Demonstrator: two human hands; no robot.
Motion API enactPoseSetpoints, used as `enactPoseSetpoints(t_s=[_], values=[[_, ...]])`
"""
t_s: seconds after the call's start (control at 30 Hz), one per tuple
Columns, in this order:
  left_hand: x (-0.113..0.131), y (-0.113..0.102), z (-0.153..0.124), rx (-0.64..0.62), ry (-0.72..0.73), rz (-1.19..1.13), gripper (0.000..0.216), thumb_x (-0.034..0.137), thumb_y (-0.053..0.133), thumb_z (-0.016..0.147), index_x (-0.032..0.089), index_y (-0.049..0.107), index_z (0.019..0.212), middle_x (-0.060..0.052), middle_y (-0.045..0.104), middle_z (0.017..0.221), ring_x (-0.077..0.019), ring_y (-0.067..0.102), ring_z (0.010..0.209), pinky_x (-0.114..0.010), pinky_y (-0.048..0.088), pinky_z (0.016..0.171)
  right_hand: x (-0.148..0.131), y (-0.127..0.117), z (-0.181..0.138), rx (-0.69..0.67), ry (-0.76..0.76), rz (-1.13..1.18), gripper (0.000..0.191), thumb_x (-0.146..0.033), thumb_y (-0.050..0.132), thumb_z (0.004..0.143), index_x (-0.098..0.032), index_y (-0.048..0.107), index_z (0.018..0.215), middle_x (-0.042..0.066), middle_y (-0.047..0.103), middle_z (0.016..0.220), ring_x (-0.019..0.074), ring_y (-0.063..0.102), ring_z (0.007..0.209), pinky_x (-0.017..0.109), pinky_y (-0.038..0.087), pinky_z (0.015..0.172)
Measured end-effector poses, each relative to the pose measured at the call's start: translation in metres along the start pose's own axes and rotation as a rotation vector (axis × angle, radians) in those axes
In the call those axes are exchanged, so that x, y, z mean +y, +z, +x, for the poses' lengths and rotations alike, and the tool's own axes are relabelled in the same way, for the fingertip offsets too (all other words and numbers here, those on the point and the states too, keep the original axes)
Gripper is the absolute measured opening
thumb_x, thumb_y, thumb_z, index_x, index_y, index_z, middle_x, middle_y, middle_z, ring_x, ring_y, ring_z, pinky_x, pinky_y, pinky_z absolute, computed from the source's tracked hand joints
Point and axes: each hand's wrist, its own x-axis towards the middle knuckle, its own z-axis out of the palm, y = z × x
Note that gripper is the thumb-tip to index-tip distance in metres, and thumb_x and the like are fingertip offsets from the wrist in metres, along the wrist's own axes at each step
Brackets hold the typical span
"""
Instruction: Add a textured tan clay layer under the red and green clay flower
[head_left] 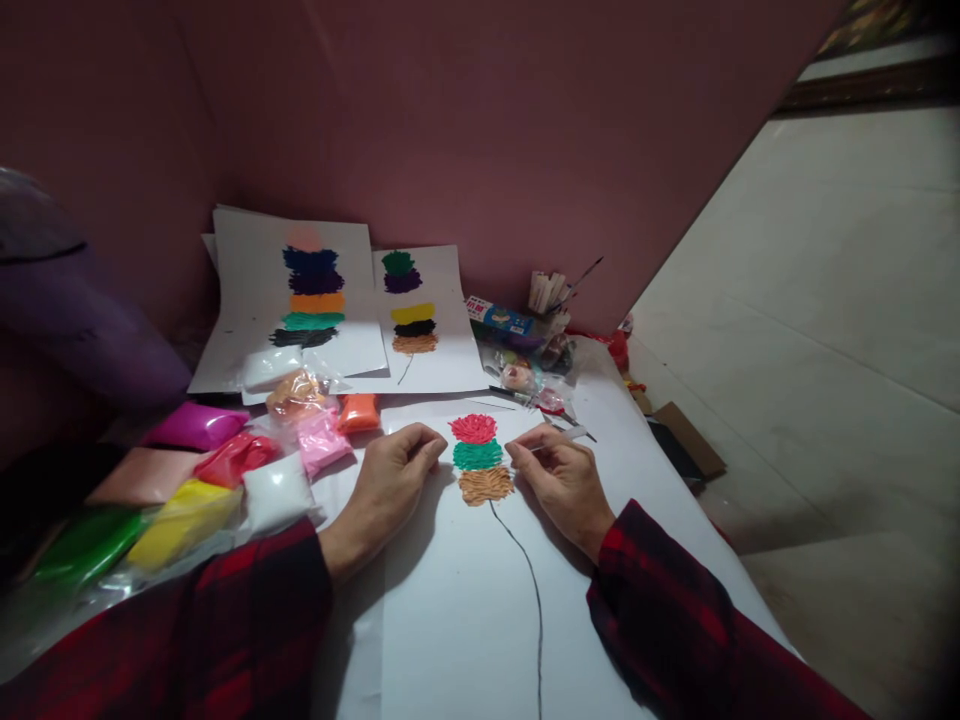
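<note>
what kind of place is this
Likely a home craft corner: bags of coloured clay, finished clay pictures leaning on the wall, a pot of brushes, and the right hand holding a white tool.

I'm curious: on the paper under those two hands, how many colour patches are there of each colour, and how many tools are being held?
Red patch: 1
Green patch: 1
Orange-brown patch: 1
White stick in the right hand: 1
Total: 4
</note>
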Motion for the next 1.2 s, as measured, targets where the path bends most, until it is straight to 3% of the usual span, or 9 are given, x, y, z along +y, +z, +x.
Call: enactPoseSetpoints(t_s=[0.33,1.2], values=[[-0.0001,0.0001,0.0002,-0.003,0.002,-0.008,0.021,0.032,0.054,0.082,0.016,0.062,0.072,0.001,0.057,0.063,-0.0126,0.047,0.061,-0.025,0.036,0.058,-0.0023,0.0,0.0013,-0.074,-0.086,0.019,0.012,-0.019,0.06,0.085,-0.014,0.068,0.078,0.003,0.065,0.071,0.0129,0.058,0.058,0.025,0.044,0.053],[0.0012,0.0,0.0005,0.007,0.003,0.005,0.02,0.032,0.055,0.082,0.017,0.062,0.072,0.001,0.058,0.062,-0.0135,0.051,0.061,-0.025,0.039,0.058,0.0018,0.0002,0.0007,-0.055,-0.104,-0.02,0.013,-0.019,0.058,0.086,-0.017,0.067,0.077,0.002,0.064,0.069,0.013,0.058,0.059,0.026,0.046,0.055]])
